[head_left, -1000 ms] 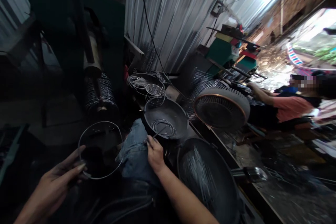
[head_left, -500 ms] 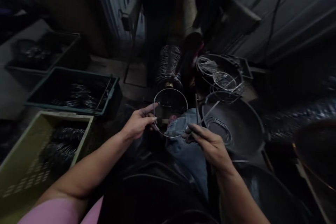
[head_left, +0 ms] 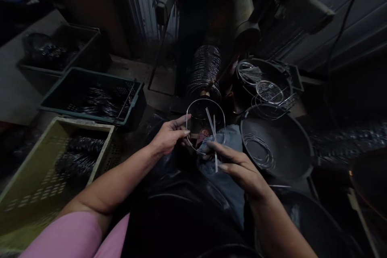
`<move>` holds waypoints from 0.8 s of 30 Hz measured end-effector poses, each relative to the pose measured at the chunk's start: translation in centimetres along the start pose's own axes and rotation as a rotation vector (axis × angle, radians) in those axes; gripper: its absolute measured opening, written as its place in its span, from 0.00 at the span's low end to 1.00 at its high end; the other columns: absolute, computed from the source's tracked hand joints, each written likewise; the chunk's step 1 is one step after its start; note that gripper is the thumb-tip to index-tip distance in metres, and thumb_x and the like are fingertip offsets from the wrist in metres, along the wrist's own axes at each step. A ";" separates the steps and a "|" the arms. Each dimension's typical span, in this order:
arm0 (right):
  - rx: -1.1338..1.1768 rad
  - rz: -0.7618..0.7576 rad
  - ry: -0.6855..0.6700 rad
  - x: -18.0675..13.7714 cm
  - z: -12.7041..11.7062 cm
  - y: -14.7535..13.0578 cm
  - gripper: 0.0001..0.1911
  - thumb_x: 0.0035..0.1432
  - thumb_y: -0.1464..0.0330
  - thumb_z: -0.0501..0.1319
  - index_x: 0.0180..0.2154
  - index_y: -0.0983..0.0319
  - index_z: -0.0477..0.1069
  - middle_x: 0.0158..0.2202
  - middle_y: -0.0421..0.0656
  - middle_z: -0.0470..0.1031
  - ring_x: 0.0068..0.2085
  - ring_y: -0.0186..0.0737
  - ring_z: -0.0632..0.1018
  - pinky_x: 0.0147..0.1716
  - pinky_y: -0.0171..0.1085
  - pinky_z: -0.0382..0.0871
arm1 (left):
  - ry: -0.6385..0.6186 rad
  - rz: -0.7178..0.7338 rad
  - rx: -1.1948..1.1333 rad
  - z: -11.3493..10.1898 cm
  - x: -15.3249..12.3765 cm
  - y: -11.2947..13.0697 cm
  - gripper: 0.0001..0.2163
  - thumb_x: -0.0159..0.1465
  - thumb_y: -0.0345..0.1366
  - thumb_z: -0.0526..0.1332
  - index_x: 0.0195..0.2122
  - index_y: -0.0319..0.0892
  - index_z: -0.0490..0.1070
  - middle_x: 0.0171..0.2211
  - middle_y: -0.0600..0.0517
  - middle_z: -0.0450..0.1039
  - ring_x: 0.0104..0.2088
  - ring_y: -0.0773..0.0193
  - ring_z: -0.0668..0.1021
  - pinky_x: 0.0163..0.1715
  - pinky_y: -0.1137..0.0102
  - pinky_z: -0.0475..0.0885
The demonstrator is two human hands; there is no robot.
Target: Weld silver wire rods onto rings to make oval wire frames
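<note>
My left hand [head_left: 171, 134] pinches the left side of a thin round wire ring [head_left: 224, 117], held tilted above my lap. Between the fingers of my right hand [head_left: 234, 160] are a few straight metal rods [head_left: 211, 124], which cross in front of the ring's right side. The right fingertips are at the ring's lower edge; whether they grip it too I cannot tell. Just beyond the ring, a thick stack of wire rings [head_left: 205, 66] sits on a bar with a brass-coloured end [head_left: 205, 93].
On the left stand a yellow crate [head_left: 27, 169], a green crate [head_left: 57, 88] and a grey bin [head_left: 39, 71], all holding dark wire parts. To the right, a wide pan [head_left: 290, 141] holds several loose rings [head_left: 260, 153]. A basin [head_left: 290, 84] of wire parts stands behind it.
The rods in my right hand have swung from pointing right and up to crossing the ring's right side. The whole view has shifted, so the surroundings appear further right.
</note>
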State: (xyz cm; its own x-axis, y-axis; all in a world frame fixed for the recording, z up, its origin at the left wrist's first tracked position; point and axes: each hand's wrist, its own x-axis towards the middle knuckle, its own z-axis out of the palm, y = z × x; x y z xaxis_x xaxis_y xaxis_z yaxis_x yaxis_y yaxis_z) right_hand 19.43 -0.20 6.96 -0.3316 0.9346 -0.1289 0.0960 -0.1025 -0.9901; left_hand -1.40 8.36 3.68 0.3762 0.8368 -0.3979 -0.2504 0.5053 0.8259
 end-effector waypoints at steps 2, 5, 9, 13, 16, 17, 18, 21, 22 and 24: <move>0.104 0.084 -0.085 0.1 0.7 0.7 0.19 0.58 0.67 0.57 0.52 0.58 0.69 0.46 0.46 0.74 0.45 0.43 0.75 0.48 0.44 0.68 | 0.013 0.017 -0.013 -0.4 0.0 -0.1 0.32 0.51 0.28 0.64 0.58 0.34 0.59 0.22 0.56 0.69 0.18 0.67 0.75 0.17 0.76 0.64; -0.077 0.078 -0.090 -0.2 2.0 2.2 0.14 0.59 0.67 0.57 0.46 0.60 0.73 0.36 0.45 0.77 0.36 0.39 0.78 0.40 0.40 0.72 | 0.041 0.033 -0.026 -1.0 -0.1 -0.4 0.31 0.52 0.27 0.64 0.58 0.35 0.60 0.22 0.56 0.69 0.19 0.67 0.75 0.17 0.76 0.65; -0.402 -0.126 0.012 -1.1 2.6 2.6 0.16 0.60 0.70 0.55 0.50 0.59 0.71 0.36 0.44 0.77 0.41 0.39 0.77 0.43 0.38 0.71 | 0.056 0.035 -0.041 -1.4 -0.3 -0.7 0.30 0.52 0.26 0.63 0.57 0.33 0.61 0.21 0.56 0.69 0.18 0.67 0.75 0.17 0.76 0.65; -0.433 -0.210 0.071 -0.9 2.4 1.6 0.18 0.62 0.72 0.54 0.53 0.58 0.67 0.36 0.43 0.78 0.45 0.39 0.75 0.48 0.40 0.68 | 0.065 0.021 -0.045 -1.5 -0.4 -0.8 0.30 0.52 0.27 0.63 0.57 0.34 0.61 0.21 0.55 0.69 0.19 0.67 0.76 0.17 0.77 0.65; -0.418 -0.207 0.069 -0.1 2.7 1.2 0.17 0.62 0.72 0.53 0.53 0.59 0.67 0.36 0.42 0.77 0.43 0.37 0.75 0.48 0.38 0.67 | 0.051 0.018 -0.035 -1.3 -0.6 -0.6 0.30 0.51 0.28 0.64 0.57 0.34 0.63 0.21 0.55 0.70 0.18 0.68 0.75 0.17 0.77 0.65; -0.427 -0.208 0.066 0.0 2.9 1.0 0.17 0.62 0.72 0.53 0.52 0.59 0.67 0.38 0.42 0.76 0.43 0.37 0.75 0.47 0.37 0.67 | 0.047 0.016 -0.023 -1.2 -0.8 -0.5 0.30 0.50 0.28 0.65 0.56 0.34 0.63 0.21 0.54 0.70 0.18 0.68 0.74 0.17 0.77 0.64; -0.444 -0.209 0.060 0.2 3.2 0.8 0.16 0.62 0.72 0.52 0.51 0.59 0.68 0.40 0.43 0.75 0.43 0.36 0.74 0.46 0.36 0.66 | 0.046 0.014 -0.010 -1.1 -1.0 -0.3 0.31 0.50 0.29 0.66 0.56 0.34 0.63 0.21 0.54 0.70 0.18 0.68 0.74 0.17 0.77 0.64; -0.542 -0.194 0.023 0.2 3.6 0.0 0.14 0.63 0.72 0.51 0.48 0.60 0.69 0.39 0.42 0.74 0.40 0.34 0.73 0.43 0.32 0.67 | 0.085 0.019 0.030 -0.9 -1.8 0.3 0.32 0.47 0.32 0.68 0.55 0.34 0.65 0.21 0.53 0.72 0.19 0.68 0.73 0.20 0.75 0.67; -0.597 -0.186 0.012 0.2 3.5 -0.2 0.14 0.63 0.72 0.51 0.48 0.61 0.69 0.38 0.41 0.73 0.39 0.34 0.73 0.42 0.31 0.66 | 0.125 0.018 0.048 -0.9 -1.8 0.5 0.33 0.45 0.32 0.69 0.55 0.35 0.66 0.22 0.53 0.73 0.20 0.69 0.73 0.21 0.75 0.68; -0.758 -0.157 0.007 0.2 3.2 -0.7 0.15 0.62 0.68 0.54 0.51 0.61 0.66 0.40 0.42 0.72 0.39 0.34 0.73 0.41 0.31 0.66 | 0.164 -0.026 0.080 -0.9 -1.4 0.9 0.34 0.44 0.33 0.70 0.55 0.39 0.66 0.24 0.55 0.74 0.22 0.69 0.73 0.24 0.76 0.69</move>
State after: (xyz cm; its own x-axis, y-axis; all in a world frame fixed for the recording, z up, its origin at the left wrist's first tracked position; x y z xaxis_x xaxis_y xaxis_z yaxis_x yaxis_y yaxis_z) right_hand 16.33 -1.03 7.41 -0.3884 0.9214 0.0130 0.6653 0.2902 -0.6879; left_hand -2.96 7.83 4.64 0.2294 0.8500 -0.4741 -0.1677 0.5144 0.8410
